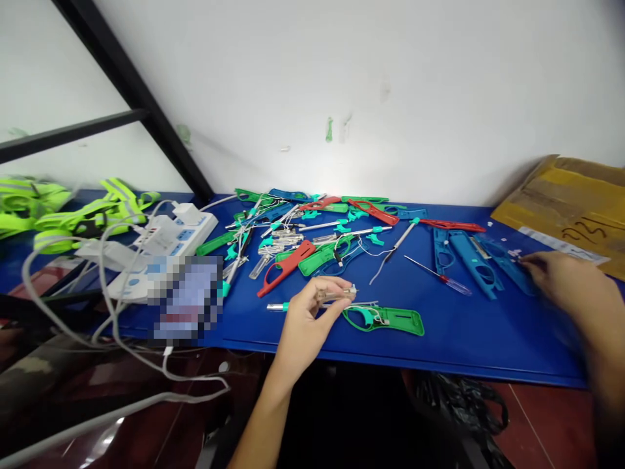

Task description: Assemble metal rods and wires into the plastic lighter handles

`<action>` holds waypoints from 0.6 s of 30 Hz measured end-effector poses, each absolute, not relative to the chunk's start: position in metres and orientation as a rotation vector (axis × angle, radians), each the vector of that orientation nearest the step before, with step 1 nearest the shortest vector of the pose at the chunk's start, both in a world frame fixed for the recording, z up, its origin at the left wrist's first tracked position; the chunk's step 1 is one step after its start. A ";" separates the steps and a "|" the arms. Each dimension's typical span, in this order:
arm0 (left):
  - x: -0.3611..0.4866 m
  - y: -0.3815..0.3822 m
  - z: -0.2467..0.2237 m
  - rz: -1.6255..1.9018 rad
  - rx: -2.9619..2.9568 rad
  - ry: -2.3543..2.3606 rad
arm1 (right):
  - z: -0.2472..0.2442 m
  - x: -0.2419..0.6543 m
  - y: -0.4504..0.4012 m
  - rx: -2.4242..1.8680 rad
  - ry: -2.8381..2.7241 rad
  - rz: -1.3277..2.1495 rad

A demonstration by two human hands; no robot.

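My left hand [315, 312] pinches a small clear part [336, 295] with a metallic end, above the front of the blue table. Just under and right of it lies an open green lighter shell [403, 320] with a teal trigger and thin wires. At the right, my right hand [556, 277] is blurred, its fingertips together at the table beside small pale bits [513, 253] and blue shells [476, 260]; what it holds, if anything, is too small to make out. Between the hands lies a screwdriver [452, 282] with a clear handle.
Mixed green, red and blue shells, metal tubes and clear parts are heaped along the back of the table [400, 286]. A cardboard box [571, 202] stands at right. On the left are a power strip [185, 238], white cables, a blurred-out phone [188, 299] and yellow reflective straps [92, 215].
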State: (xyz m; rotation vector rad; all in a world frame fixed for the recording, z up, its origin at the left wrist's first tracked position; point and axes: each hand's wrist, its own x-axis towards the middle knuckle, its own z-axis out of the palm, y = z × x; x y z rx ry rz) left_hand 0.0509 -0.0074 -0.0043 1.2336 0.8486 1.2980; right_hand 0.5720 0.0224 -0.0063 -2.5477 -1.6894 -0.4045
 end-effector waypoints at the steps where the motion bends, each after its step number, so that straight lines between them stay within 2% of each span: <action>1: 0.051 -0.008 -0.004 1.304 1.256 0.842 | -0.005 0.567 0.022 -2.590 -1.678 -0.410; 7: 0.049 -0.009 -0.003 1.299 1.341 0.842 | 0.003 0.550 0.016 -2.748 -1.671 -0.381; 18: 0.050 -0.008 -0.004 1.285 1.294 0.889 | -0.007 0.558 0.016 -2.619 -1.735 -0.365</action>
